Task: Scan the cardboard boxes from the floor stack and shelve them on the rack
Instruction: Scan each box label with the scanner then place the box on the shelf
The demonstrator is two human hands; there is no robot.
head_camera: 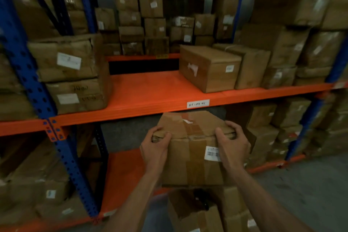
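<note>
In the head view, the person is holding a taped cardboard box (190, 149) at about waist height in front of the rack, just below the front edge of the orange middle shelf (150, 90). The left hand (155, 147) is gripping the box's upper left corner, fingers (160, 133) curled over the top edge; the right hand (232, 141) is gripping the upper right corner the same way, its palm lying partly over the barcode label (211, 153). Above and beyond the fingers, a bare stretch of shelf is lying between the crumpled boxes (66, 58) on the left and a plain box (209, 68) on the right, likely the spot for this one. Below the wrists, more boxes of the floor stack (197, 211) are waiting, so shelving seems only partly done; whether this box is already scanned cannot be told.
</note>
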